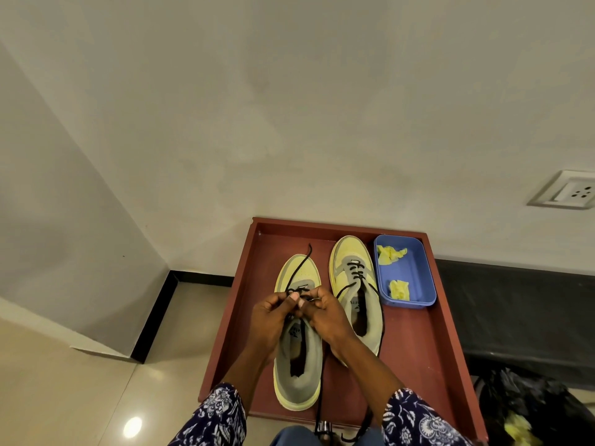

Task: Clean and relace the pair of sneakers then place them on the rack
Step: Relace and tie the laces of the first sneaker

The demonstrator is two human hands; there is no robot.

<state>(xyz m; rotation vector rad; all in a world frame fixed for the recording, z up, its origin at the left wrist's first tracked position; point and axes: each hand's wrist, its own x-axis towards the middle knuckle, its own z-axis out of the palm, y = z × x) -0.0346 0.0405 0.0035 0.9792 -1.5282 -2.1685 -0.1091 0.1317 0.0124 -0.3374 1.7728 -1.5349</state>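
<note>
both hands, left hand [272,312] and right hand [325,312], pinch the black lace [297,272] over the left sneaker [297,365], fingers curled tight. right sneaker [355,284] sits just beside it, laced.

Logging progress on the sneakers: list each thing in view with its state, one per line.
Left sneaker: on tray, being laced.
Right sneaker: on tray, partly laced, ends loose.
Left hand: pinching lace.
Right hand: pinching lace.
Tub: holds crumpled yellow wipes.
Tray: holds sneakers, tub.

Red-brown tray [415,349] on the tiled floor [80,391], carrying two yellow-grey sneakers [299,375] side by side, blue tub [407,284] just beside the right-hand one.
</note>
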